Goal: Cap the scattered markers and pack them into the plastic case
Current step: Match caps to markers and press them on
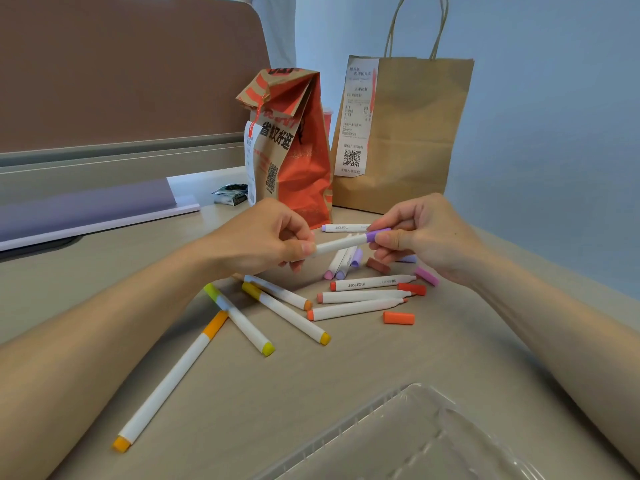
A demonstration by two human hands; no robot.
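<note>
My left hand (266,237) grips the white barrel of a purple marker (341,243) held above the desk. My right hand (420,233) pinches the purple cap (378,234) seated on that marker's right end. Below lie several scattered markers: an orange capped one (173,379), yellow ones (285,312), and three uncapped red and orange ones (360,296). Loose caps lie nearby: an orange cap (399,318), a red cap (412,289), a brown cap (378,265) and a pink cap (427,276). The clear plastic case (408,441) sits open at the bottom right.
A red printed paper bag (294,147) and a brown handled paper bag (412,133) stand at the back of the desk. A purple folder (86,209) lies at the left under a brown partition. A small foil packet (231,194) lies beside the red bag.
</note>
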